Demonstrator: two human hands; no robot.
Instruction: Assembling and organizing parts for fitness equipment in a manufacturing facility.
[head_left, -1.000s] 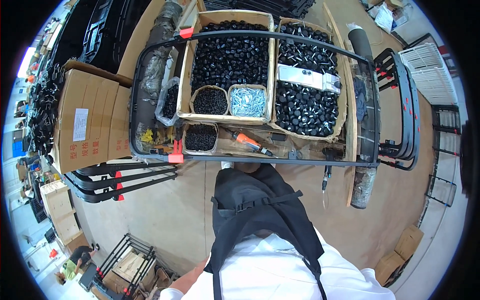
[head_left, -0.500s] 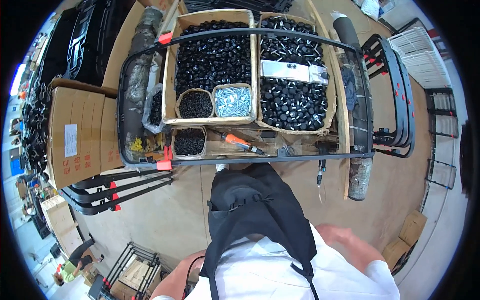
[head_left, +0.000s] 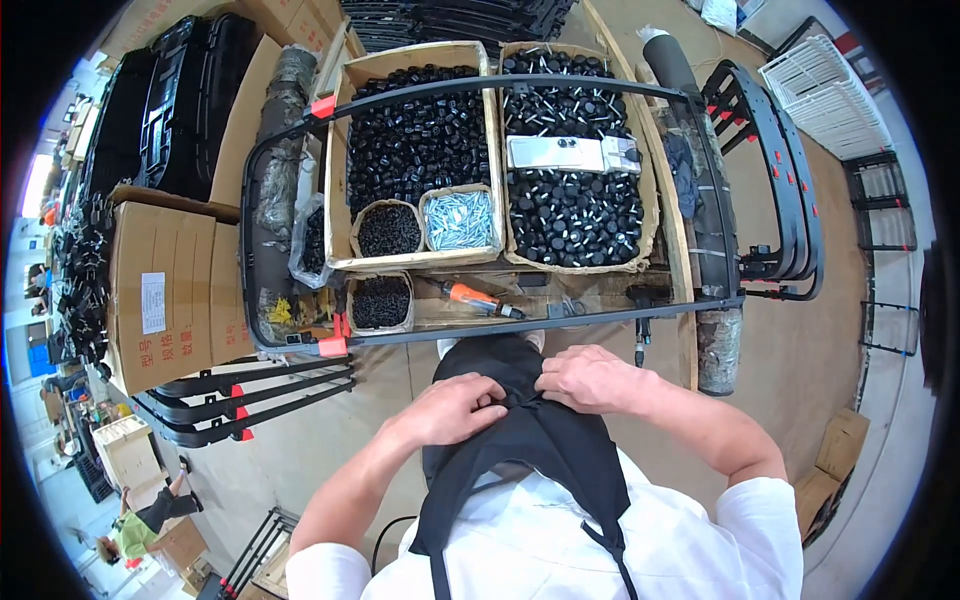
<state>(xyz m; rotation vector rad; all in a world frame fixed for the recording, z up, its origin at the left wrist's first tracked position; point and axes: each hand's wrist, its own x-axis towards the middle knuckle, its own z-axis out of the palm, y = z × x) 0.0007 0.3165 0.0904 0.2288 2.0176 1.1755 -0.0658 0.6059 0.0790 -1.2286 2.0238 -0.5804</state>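
Before the wooden counter point(head_left: 440, 312), our left hand point(head_left: 455, 409) and right hand point(head_left: 590, 379) nearly meet, fingers point(head_left: 484, 388) pinching our black apron point(head_left: 530, 440).

"What sort of place is this?"

"A workshop. There's an orange power tool point(head_left: 472, 296) on the desk point(head_left: 440, 313)."

"What else shows it?"

"Beyond the tool, silver screws point(head_left: 458, 221) and heaps of black knobs point(head_left: 575, 222); well left of it, a big cardboard carton point(head_left: 170, 290); well right of it, several curved black frames point(head_left: 797, 200); on its near side, a worn black apron point(head_left: 545, 440)."
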